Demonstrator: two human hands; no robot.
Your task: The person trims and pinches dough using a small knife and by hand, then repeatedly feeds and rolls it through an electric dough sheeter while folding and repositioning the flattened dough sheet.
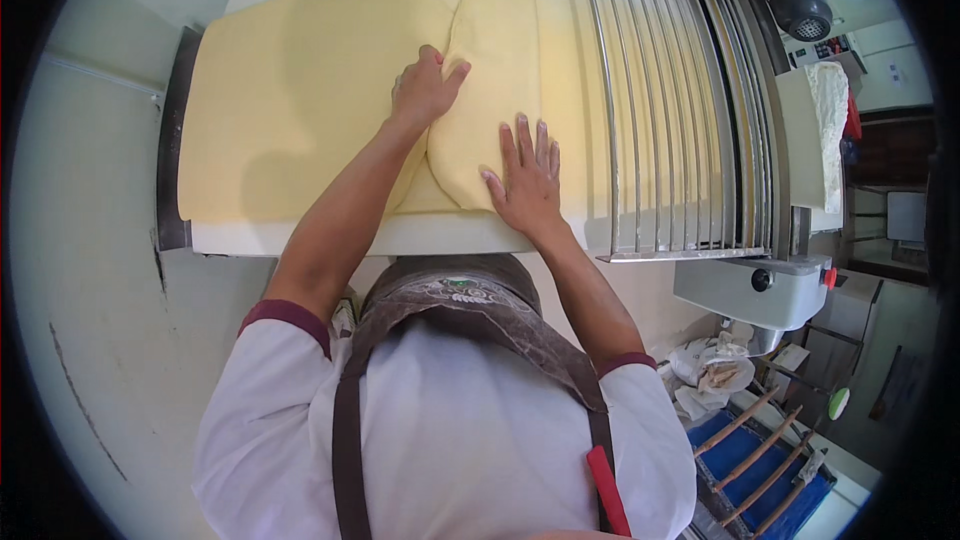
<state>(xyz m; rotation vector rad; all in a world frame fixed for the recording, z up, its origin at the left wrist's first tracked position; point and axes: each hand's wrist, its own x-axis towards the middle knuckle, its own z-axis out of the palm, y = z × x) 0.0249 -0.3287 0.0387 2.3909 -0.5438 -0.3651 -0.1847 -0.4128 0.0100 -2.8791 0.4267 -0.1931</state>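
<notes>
One smooth yellow dough sheet (300,105), folded; left hand (422,95) curled, grip unclear; right hand (530,188) splayed.

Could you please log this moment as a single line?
left hand: curled at folded dough's left edge; right hand: palm down, fingers spread, on fold; dough sheet: on white bed

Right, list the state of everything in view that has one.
Left hand: fingers curled, thumb out, at the dough's fold.
Right hand: open, palm down on the dough.
Dough: flattened, folded over.
Barred guard: in place at the dough's right.
Apron: worn.
Wooden rods: lying side by side.
</notes>
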